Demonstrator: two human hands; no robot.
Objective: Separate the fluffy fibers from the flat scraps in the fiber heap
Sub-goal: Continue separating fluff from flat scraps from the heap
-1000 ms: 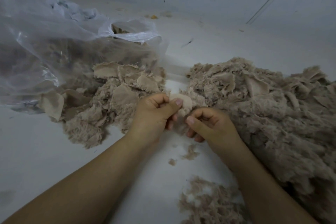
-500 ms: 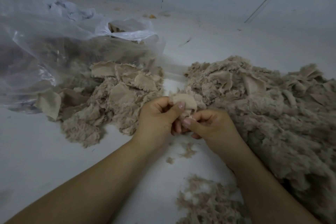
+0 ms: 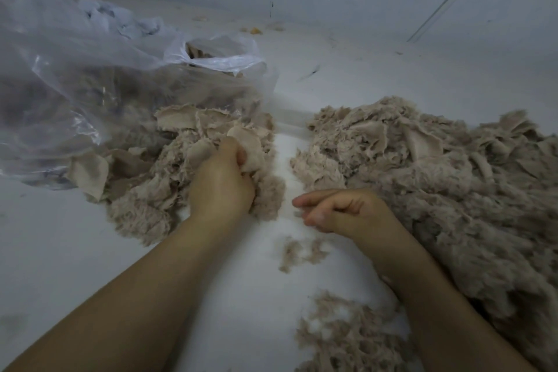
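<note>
Here, the fiber heap (image 3: 437, 178) fills the right side of the white surface (image 3: 60, 266): a wide mound of taupe, wool-like fluff with paler, smooth-faced flat scraps showing among the tufts near its top. A second, smaller pile (image 3: 169, 172) lies to the left across a bare strip of the surface, and it carries many more of the pale flat pieces on its top and left edge, with fluff along its near rim. The left hand (image 3: 222, 184) is pushed down into the right side of this smaller pile, its fingers curled round a flat scrap (image 3: 252, 151) whose smooth beige face shows just above the knuckles. The right hand (image 3: 338, 210) sits at the near left foot of the big heap, apart from the other hand, with loosely curled fingers pointing left; whether it pinches any fiber cannot be told. Small loose tufts (image 3: 299, 251) lie on the surface just below it, and a thin patch of separated fluff (image 3: 347, 335) spreads at the bottom edge between the forearms.

A clear plastic bag (image 3: 90, 69) slumps at the upper left, its mouth opening onto the smaller pile; more of the same taupe material shows dimly through its wrinkled film.
</note>
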